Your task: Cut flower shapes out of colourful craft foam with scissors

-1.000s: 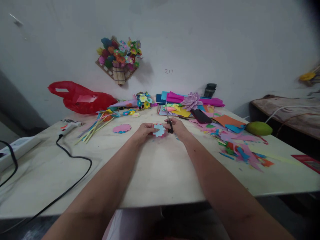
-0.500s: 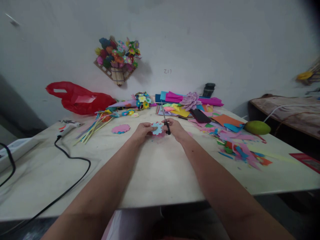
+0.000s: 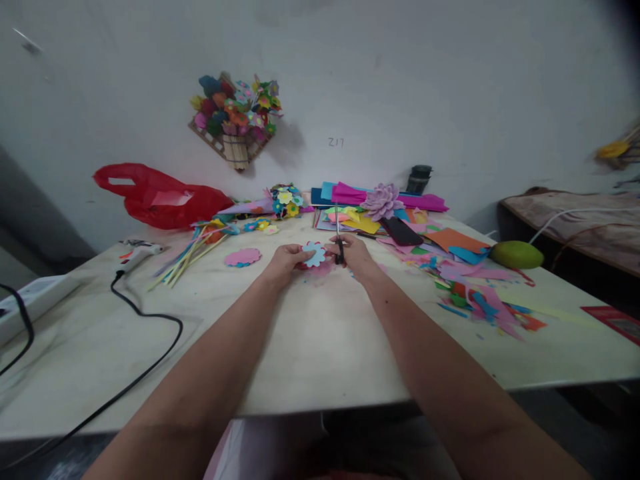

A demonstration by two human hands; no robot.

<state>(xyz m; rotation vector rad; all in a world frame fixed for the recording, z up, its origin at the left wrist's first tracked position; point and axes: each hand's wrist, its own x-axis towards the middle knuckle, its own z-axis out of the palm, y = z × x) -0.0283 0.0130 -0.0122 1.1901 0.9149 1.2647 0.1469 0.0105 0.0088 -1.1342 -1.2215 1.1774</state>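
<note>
Between thumb and fingers, my left hand (image 3: 289, 261) pinches a light blue paper flower (image 3: 315, 254) with scalloped petals; red edges show behind it. My right hand (image 3: 356, 255) is closed around the black handles of the scissors (image 3: 341, 248), whose blades point up and away from me. Its fingertips come close to the flower's right edge; whether they touch it I cannot tell. On the table left of my hands lie pink scalloped paper pieces (image 3: 243, 257) with blue showing beneath. Small pink scraps lie below the flower.
A glue gun (image 3: 141, 255) with a black cord and a power strip (image 3: 37, 300) are at left. Behind stand a red plastic bag (image 3: 165, 200) and paper flowers (image 3: 286, 200). To the right are a dark phone (image 3: 401, 231), paper scraps (image 3: 483, 300) and a green mango (image 3: 517, 254).
The scissors have turned from leaning left to nearly straight up, their blades a little further right. The paper flower has turned slightly, and more red shows behind it.
</note>
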